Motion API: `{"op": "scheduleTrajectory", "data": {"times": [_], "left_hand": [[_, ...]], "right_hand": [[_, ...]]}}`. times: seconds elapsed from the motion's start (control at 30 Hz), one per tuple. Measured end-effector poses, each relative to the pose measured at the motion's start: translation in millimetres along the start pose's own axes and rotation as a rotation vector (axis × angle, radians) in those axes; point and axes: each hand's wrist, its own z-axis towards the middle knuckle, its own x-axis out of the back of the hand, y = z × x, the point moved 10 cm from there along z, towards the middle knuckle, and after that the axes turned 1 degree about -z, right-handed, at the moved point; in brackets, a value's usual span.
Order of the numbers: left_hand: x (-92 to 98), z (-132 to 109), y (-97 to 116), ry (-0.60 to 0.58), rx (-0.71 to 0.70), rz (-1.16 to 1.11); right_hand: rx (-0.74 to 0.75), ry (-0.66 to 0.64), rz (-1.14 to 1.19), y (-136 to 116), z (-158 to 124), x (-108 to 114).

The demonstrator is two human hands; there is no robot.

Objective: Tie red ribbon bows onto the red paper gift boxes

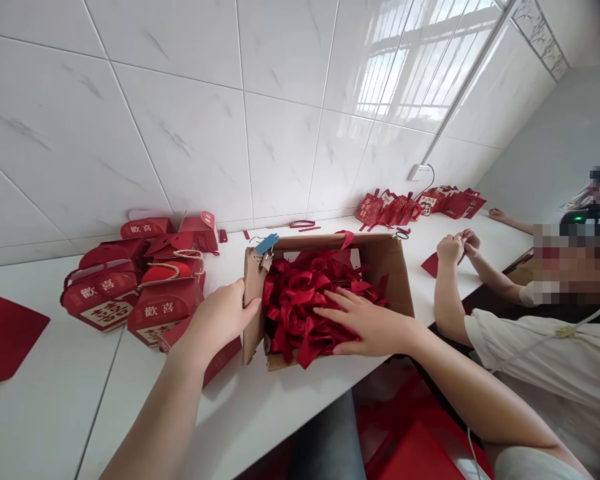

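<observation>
My left hand clasps the brown cardboard box at centre frame, probably steadying it, while my right hand lies spread on its red satin ribbons.

Open cardboard box brimming with red ribbons.

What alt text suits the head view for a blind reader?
A left hand grips the side of a cardboard box while the right hand rests on the red ribbons filling it. Red gift boxes stand to its left on the table; a co-worker's hands work at right.
</observation>
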Motion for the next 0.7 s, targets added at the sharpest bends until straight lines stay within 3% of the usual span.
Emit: {"op": "scheduleTrajectory", "data": {"times": [0.13,0.37,0.6,0.7], "left_hand": [[2.5,1,0,0.0,0.014,0.026],[0.9,3,-3,-0.002,0.008,0.028],[-0.2,10,-6,0.01,0.003,0.011],[-0.6,10,-9,-0.006,0.018,-0.01]], "right_hand": [[-0.045,0.039,-0.147,18,19,6],[-0.109,0.058,-0.337,34,67,-7],[-0.073,0.191,-0.489,28,77,-12],[-0.027,0.252,-0.494,28,73,7]]}}
